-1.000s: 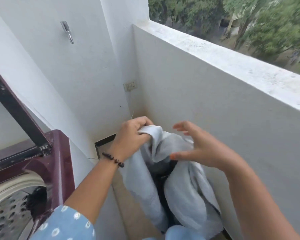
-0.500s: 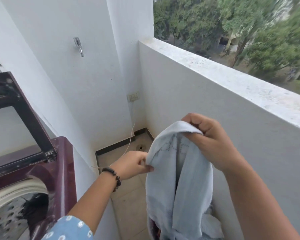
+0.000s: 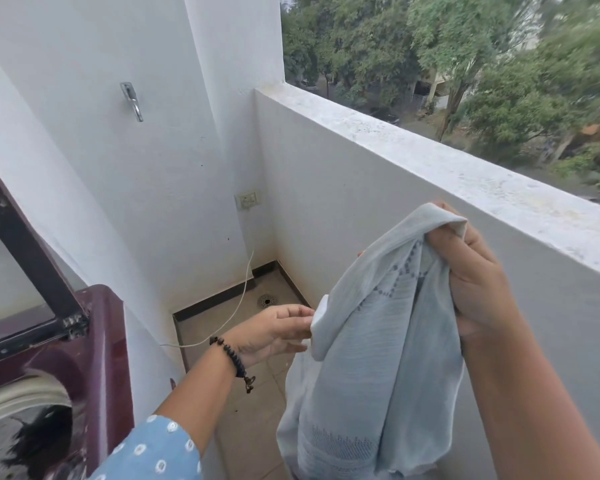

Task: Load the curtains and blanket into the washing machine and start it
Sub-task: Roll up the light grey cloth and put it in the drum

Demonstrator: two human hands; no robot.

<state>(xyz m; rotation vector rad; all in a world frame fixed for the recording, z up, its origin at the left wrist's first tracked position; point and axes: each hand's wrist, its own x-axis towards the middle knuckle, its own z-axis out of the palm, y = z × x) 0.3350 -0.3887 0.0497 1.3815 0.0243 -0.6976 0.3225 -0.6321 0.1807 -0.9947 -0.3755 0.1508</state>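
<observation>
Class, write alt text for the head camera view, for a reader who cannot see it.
On a balcony, a person's right hand grips the top of a pale grey curtain that hangs down, while the left hand touches its edge with its fingertips. A maroon top-loading washing machine stands at the left with its lid raised.

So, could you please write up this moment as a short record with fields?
setting: balcony with parapet wall
right hand: grips the top of a pale grey curtain, holding it up
left hand: fingers touching the curtain's edge
washing machine: maroon top-loader at left, lid raised
drum: something dark inside, unclear what
wall: metal hook, socket with cord
floor: drain in the corner
</observation>
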